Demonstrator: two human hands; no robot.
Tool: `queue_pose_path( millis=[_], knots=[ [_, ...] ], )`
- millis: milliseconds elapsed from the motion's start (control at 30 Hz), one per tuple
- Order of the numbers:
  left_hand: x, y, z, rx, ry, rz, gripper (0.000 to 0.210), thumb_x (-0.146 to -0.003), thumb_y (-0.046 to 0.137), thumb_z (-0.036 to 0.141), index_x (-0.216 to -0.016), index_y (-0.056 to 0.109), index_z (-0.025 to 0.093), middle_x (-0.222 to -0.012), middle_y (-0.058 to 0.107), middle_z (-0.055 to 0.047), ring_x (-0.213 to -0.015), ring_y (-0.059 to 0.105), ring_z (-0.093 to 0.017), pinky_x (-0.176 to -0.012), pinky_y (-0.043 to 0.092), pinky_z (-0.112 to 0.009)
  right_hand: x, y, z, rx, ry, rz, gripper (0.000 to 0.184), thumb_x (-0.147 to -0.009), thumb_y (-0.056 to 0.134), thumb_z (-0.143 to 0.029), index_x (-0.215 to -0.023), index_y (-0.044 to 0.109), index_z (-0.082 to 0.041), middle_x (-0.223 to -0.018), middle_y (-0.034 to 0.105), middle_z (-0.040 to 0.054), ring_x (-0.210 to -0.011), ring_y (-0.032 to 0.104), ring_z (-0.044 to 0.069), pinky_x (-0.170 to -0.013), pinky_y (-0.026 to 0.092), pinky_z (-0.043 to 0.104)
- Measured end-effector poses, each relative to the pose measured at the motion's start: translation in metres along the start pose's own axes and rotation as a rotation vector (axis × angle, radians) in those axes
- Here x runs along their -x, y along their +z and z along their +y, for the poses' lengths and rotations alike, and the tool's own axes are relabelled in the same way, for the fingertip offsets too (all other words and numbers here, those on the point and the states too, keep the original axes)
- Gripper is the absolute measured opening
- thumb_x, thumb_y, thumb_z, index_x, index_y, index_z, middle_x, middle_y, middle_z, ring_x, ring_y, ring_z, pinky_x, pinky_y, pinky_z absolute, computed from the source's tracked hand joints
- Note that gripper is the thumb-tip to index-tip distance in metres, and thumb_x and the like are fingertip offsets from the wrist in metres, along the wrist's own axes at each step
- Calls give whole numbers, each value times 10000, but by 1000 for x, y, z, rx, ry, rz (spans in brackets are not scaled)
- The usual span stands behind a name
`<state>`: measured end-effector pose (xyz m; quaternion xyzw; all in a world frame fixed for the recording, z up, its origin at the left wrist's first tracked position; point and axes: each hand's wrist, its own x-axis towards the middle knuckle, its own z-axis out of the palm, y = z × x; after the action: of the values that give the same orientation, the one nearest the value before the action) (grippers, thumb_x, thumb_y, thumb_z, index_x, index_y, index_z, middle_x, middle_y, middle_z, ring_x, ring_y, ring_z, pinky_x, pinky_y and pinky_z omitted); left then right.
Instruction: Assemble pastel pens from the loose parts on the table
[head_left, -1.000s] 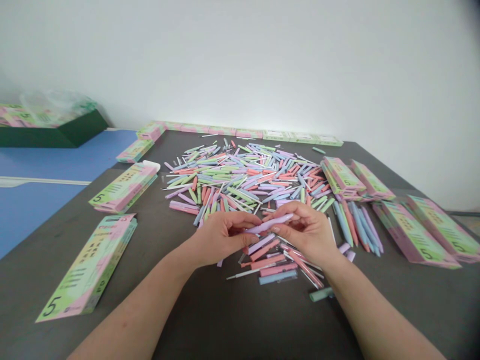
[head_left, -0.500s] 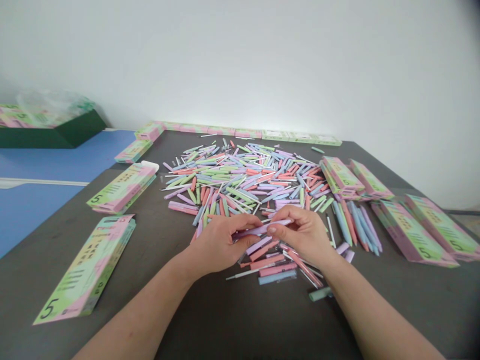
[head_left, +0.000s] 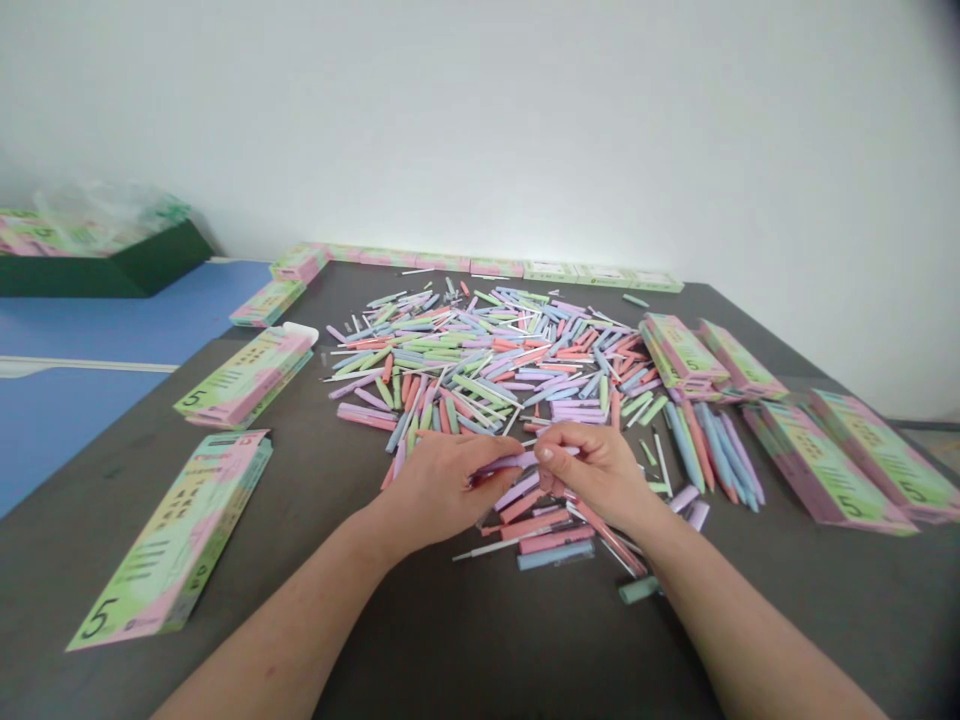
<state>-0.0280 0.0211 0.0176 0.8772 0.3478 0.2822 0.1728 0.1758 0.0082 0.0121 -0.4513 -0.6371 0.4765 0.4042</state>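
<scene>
My left hand is closed around a purple pen, held level above the front of the pile. At the pen's right end, the thumb and fingers of my right hand pinch it; the fingers cover much of that end. Below and beyond my hands lies a large heap of loose pen parts in purple, green, blue and coral, with thin white refills among them. Just under my hands are a coral barrel, a light blue barrel and a white refill.
Printed pen boxes lie at the left, and more stacked boxes at the right. A row of pens lies beside the right stack. Boxes line the table's back edge. A green tray stands on a blue surface at far left.
My right hand has shifted slightly left along the purple pen, closing more of its fingers around the end. Less of the pen shows between my hands.
</scene>
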Motion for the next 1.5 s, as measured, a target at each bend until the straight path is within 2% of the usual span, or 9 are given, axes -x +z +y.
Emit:
queue_pose_path(
  millis=[133, 233, 400, 600, 833, 1033, 1167, 1333, 1500],
  knots=[
    [-1, -2, 0, 18, -12, 8, 204, -893, 575, 266, -994, 723, 168, -757, 755, -36, -599, 639, -131, -577, 421, -232, 2, -6, -5, -3, -79, -8, 265, -804, 715, -408, -906, 631, -178, -696, 628, 1, -592, 593, 125, -550, 494, 236],
    [-2, -4, 0, 51, -30, 20, 197, -879, 593, 261, -995, 725, 173, -766, 756, -34, -604, 640, -127, -566, 425, -216, 4, -13, -9, 70, -171, -14, 311, -796, 726, -268, -1076, 602, -211, -834, 671, 20, -733, 628, 154, -664, 514, 266],
    [0, -4, -3, 46, -41, -5, 204, -886, 582, 265, -1017, 718, 187, -817, 766, -36, -629, 655, -133, -592, 443, -220, 3, -20, -10, 226, -219, 30, 84, -817, 698, -238, -886, 718, -194, -820, 719, 46, -725, 638, 166, -640, 495, 269],
    [2, -1, -4, -45, -38, -20, 221, -911, 558, 289, -1074, 677, 200, -860, 766, -31, -664, 665, -149, -614, 426, -249, 1, -16, -7, 268, -179, 60, 181, -837, 684, -343, -811, 728, -169, -696, 692, 30, -618, 584, 144, -564, 444, 250],
    [2, 1, -2, -77, -8, -2, 215, -911, 564, 313, -1035, 694, 194, -816, 764, -40, -641, 662, -159, -619, 429, -260, 0, -16, -4, 313, -131, -17, 490, -931, 522, -452, -539, 560, -161, -495, 540, -1, -477, 459, 102, -470, 331, 234],
    [1, -3, -3, -25, -10, -10, 214, -911, 554, 283, -1033, 704, 193, -813, 762, -37, -614, 650, -139, -593, 432, -241, 2, -18, -5, 192, -181, -9, 213, -866, 644, -383, -894, 671, -173, -721, 668, 25, -630, 590, 141, -566, 447, 245],
    [0, -5, -3, 9, -21, 1, 201, -892, 577, 257, -1026, 707, 182, -820, 762, -41, -640, 661, -144, -603, 440, -235, 3, -20, -6, 196, -214, -25, 276, -814, 701, -242, -1072, 612, -203, -873, 700, 36, -769, 638, 168, -693, 500, 278],
    [0, -3, -4, -18, -13, -3, 201, -898, 572, 257, -1040, 697, 187, -829, 765, -35, -648, 671, -152, -606, 435, -247, 3, -20, -7, 304, -251, 24, 84, -842, 670, -249, -904, 697, -199, -832, 713, 39, -763, 648, 171, -686, 497, 270],
    [2, 2, -6, -78, -14, 2, 244, -899, 574, 249, -1127, 649, 200, -871, 767, -26, -694, 687, -171, -628, 429, -266, 0, -19, -6, 332, -189, 6, 173, -869, 650, -332, -824, 711, -177, -716, 698, 25, -656, 621, 149, -613, 460, 246]
  ],
)
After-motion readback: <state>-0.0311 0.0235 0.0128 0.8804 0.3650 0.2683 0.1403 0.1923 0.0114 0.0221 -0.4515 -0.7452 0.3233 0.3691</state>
